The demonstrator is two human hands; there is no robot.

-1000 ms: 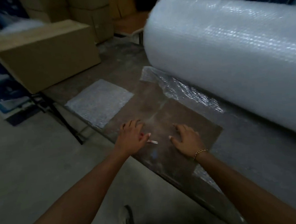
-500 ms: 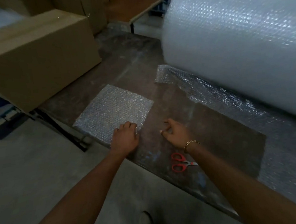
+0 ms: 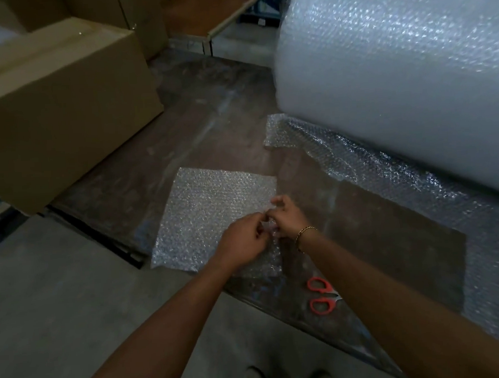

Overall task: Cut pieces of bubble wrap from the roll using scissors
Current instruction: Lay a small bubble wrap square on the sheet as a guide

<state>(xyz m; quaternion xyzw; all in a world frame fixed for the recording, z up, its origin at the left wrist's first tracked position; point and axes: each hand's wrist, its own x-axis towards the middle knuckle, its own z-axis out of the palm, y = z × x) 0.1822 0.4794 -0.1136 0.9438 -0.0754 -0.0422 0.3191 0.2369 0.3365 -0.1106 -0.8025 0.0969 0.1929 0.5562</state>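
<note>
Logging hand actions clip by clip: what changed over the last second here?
Both hands came together: the left hand and right hand now pinch the near right edge of the cut sheet. A second ago the left hand was on the scissors, since let go on the table. The roll and cardboard box stayed put.

No readable text, label, brand, number or sign appears on anything.

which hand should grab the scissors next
Probably the right. The scissors lie beside the right forearm, on the side of the right hand; the left hand would have to reach across. Both hands now pinch the cut bubble wrap piece, so either must let go first.
</note>
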